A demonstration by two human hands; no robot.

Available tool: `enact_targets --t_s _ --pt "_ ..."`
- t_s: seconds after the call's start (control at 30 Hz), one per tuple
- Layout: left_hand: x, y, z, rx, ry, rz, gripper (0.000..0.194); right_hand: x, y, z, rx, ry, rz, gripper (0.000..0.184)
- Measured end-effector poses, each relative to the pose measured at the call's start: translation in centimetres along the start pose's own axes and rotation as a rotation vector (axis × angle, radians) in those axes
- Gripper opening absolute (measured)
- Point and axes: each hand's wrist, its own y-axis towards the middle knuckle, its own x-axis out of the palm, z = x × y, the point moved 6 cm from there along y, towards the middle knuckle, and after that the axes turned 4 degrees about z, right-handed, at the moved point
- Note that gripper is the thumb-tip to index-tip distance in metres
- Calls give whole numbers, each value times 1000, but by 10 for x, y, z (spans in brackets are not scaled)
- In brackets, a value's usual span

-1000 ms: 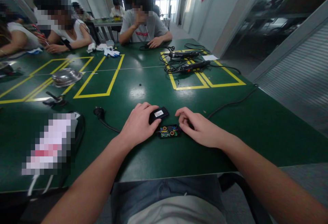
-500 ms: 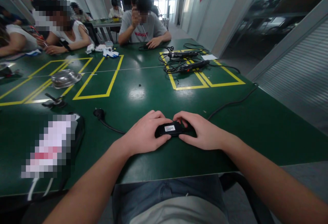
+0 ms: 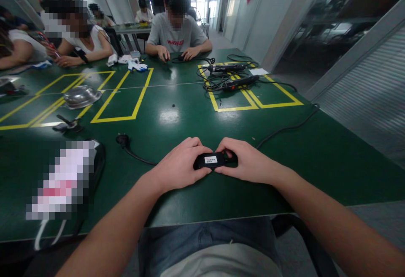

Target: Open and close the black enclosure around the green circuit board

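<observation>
In front of me on the green table lies a black power adapter (image 3: 218, 159) with a white printed label on top. My left hand (image 3: 182, 163) is closed around its left end, thumb on the near edge and fingers on the far edge. My right hand (image 3: 248, 161) grips its right part the same way, its fingertips close to those of my left hand. A small red spot shows inside the right hand's grip. Left of my left hand a black cord ends in a mains plug (image 3: 122, 140). Another black cord (image 3: 284, 130) runs off beyond my right hand.
A pixelated device (image 3: 61, 180) with white cables lies at the left. Farther back are a metal bowl (image 3: 82, 96), white gloves (image 3: 137, 66), and black corded tools (image 3: 228, 76) inside yellow tape outlines. Across the table sits a person in grey (image 3: 177, 32), with others further left.
My right hand has shifted slightly left along the adapter, its fingertips now nearer the label. The person opposite has lowered a raised hand to the table.
</observation>
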Motion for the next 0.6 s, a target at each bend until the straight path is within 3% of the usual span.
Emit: enact_targets --t_s 0.6 --pt "-1 0 0 -16 1 9 30 -1 -1 -4 -52 -5 20 24"
